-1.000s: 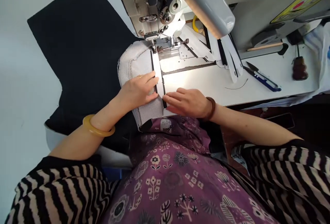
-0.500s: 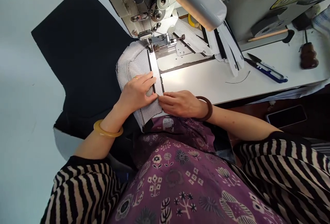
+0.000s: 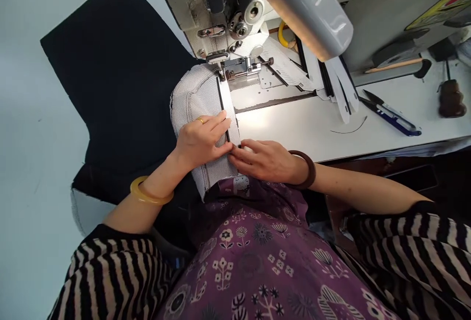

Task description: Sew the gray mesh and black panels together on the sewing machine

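A light grey mesh fabric piece [image 3: 200, 99] lies under the needle area of a sewing machine [image 3: 217, 55]. Along its right side runs a white strip [image 3: 230, 109] with a black edging, its far end at the presser foot [image 3: 221, 72]. My left hand [image 3: 202, 138] rests on the mesh, fingers stretched over the black edging and thumb reaching toward the other hand. Close beside it, my right hand [image 3: 263, 160] pinches the near end of the strip and mesh between thumb and fingers. The fingertips of both hands nearly touch.
Black fabric [image 3: 110, 74] spreads over the left of the table. A grey lamp [image 3: 311, 11] hangs over the machine bed. To the right lie mesh and white offcuts [image 3: 342, 92], blue-handled thread snips [image 3: 395, 116] and a brown-handled tool [image 3: 452, 98].
The whole view has shifted, so the machine and bench sit slightly lower and further right. Both hands keep nearly the same hold on the mesh and strip.
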### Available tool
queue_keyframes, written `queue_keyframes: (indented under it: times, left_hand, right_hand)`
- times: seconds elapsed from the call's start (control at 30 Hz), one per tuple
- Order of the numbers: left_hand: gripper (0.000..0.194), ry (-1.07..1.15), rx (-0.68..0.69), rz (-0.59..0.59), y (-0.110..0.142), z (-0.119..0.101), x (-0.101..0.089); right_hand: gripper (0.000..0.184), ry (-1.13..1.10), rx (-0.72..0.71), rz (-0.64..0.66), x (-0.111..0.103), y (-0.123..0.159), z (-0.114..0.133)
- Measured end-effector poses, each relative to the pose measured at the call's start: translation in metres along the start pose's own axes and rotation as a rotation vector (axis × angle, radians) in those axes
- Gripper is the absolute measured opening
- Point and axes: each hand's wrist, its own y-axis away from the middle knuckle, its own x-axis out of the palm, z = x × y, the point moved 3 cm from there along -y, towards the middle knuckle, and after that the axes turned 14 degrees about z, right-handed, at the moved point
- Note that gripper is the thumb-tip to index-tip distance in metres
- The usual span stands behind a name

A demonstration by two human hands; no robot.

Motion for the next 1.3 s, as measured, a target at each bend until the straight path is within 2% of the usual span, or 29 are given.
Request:
queue_keyframes:
  times: [0.17, 0.4, 0.67, 1.03, 1.17, 1.3]
  left_hand:
    - [0.038, -0.073, 0.000, 0.019, -0.001, -0.004, -0.003]
    - [0.029, -0.090, 0.046, -0.095, -0.004, -0.003, -0.007]
    - [0.023, -0.081, 0.012, -0.033, -0.025, 0.015, -0.005]
    - [0.027, -0.075, -0.032, 0.046, -0.053, 0.042, -0.004]
    - [0.028, -0.105, -0.007, -0.041, -0.059, 0.052, -0.001]
    - [0.024, -0.151, 0.084, -0.154, -0.057, 0.053, 0.004]
  right_hand:
    - [0.023, 0.052, -0.040, 0.057, -0.003, -0.001, 0.004]
    - [0.023, 0.036, -0.033, 0.103, -0.003, -0.003, 0.000]
    - [0.025, -0.011, -0.005, 0.150, 0.003, -0.014, -0.026]
    - [0.031, -0.073, 0.018, 0.348, 0.022, -0.033, -0.058]
    - [0.033, -0.065, 0.027, 0.346, 0.028, -0.040, -0.066]
    - [0.032, -0.030, 0.006, 0.298, 0.034, -0.041, -0.067]
